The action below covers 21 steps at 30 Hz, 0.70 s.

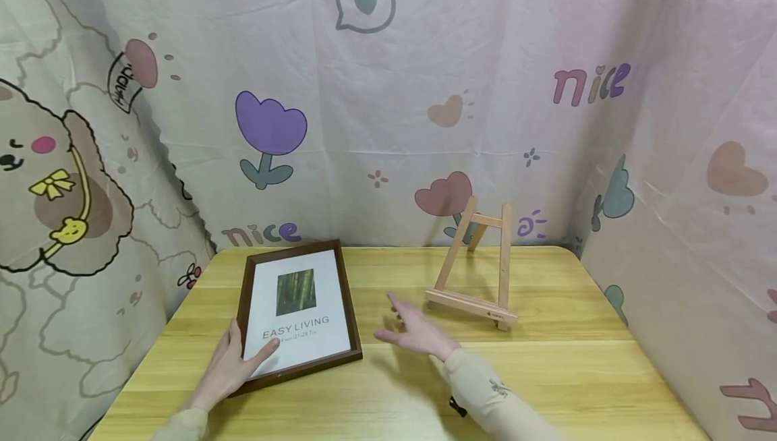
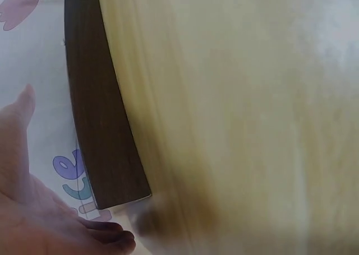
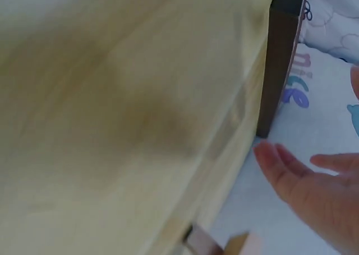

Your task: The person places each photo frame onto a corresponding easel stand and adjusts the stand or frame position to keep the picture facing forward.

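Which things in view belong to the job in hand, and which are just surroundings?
In the job:
picture frame, left hand at its edge
easel, probably; untouched, right hand between it and the frame

Just around:
table
patterned fabric

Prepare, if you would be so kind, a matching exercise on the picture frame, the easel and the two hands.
Things
1. Picture frame
2. Easel
3. Left hand
4. Right hand

Places, colours and states
A. At the left edge of the frame, thumb over the white sheet
B. Pale wood, standing on the right half of the table
C. Between the frame and the easel, as the head view shows
D. Dark brown border

Pairs: 1-D; 2-B; 3-A; 4-C
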### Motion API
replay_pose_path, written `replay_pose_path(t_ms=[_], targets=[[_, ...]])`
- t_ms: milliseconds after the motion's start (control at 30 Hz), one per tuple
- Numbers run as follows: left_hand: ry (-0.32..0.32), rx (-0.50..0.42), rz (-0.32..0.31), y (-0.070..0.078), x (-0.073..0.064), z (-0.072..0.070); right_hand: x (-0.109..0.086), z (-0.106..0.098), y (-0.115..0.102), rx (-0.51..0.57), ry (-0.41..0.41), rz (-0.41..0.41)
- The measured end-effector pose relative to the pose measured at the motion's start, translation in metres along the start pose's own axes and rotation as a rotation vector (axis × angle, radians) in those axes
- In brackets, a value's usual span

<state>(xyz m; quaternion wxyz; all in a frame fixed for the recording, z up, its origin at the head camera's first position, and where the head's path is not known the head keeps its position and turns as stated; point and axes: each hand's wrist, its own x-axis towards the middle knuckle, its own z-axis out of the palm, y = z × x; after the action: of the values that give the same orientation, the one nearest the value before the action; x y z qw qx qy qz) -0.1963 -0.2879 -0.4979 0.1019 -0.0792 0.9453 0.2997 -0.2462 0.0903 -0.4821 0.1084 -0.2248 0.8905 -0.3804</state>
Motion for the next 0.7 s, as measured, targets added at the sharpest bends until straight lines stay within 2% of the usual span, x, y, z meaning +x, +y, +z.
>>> replay_pose_path(t_ms=[233, 467, 700], targets=[[-0.002, -0.023, 0.008, -0.004, -0.001, 0.001, 0.018, 0.019, -0.005, 0.082, -0.073, -0.037], [-0.015, -0.040, 0.019, -0.006, -0.001, 0.000, 0.028, 0.031, -0.008, 0.172, -0.142, 0.009], [-0.003, -0.027, 0.023, -0.013, 0.001, 0.002, 0.036, 0.039, -0.010, 0.201, -0.155, 0.031]])
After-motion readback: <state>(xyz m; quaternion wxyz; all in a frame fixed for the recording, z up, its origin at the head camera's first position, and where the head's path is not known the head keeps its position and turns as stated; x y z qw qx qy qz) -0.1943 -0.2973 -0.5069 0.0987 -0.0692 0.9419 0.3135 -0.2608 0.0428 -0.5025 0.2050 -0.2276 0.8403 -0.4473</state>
